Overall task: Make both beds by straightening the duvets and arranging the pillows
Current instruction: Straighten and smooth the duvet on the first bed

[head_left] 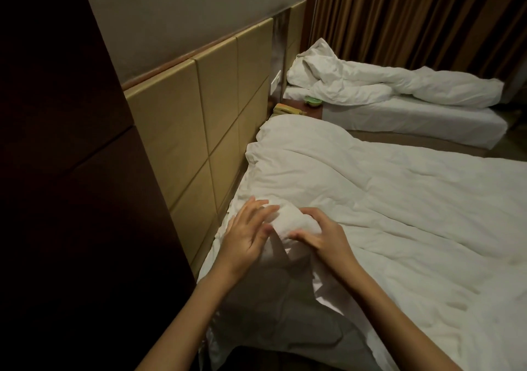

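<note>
My right hand point(319, 235) curls around a bunched corner point(291, 222) of the white duvet point(399, 213) near the head of the near bed, fingers and thumb pinching the wad. My left hand point(245, 236) lies beside it, fingers straight and spread, tips touching the same wad. The duvet covers the near bed, creased but mostly flat. On the far bed point(413, 119), a second duvet point(385, 85) lies twisted in a heap. Two beds, two duvets; a nightstand point(299, 108) stands between them.
</note>
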Demonstrator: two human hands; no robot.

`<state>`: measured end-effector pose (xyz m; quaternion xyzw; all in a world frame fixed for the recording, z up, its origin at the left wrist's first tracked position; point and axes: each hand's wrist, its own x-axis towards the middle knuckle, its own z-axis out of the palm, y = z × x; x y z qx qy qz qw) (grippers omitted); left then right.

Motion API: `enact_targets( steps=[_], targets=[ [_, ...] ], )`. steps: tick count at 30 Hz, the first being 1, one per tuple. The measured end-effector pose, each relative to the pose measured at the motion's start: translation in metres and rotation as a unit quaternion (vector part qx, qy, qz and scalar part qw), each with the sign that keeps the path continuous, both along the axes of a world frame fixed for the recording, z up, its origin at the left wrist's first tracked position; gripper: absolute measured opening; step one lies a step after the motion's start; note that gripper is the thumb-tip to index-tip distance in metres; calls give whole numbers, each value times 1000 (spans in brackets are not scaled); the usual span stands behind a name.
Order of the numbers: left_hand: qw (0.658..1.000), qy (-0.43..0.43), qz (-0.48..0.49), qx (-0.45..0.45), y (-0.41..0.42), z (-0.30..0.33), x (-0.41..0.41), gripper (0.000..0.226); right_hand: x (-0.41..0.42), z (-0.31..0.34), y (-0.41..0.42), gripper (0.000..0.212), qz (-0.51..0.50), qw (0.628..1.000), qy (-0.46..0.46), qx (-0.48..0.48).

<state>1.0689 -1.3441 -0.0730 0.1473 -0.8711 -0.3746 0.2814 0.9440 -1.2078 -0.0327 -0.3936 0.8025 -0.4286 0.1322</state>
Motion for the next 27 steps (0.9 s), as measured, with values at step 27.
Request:
enact_targets(
  steps=[27],
  targets=[
    [990, 5, -5, 142, 7, 82, 20, 54, 48, 20, 52, 60, 53, 993, 66, -86]
  ],
)
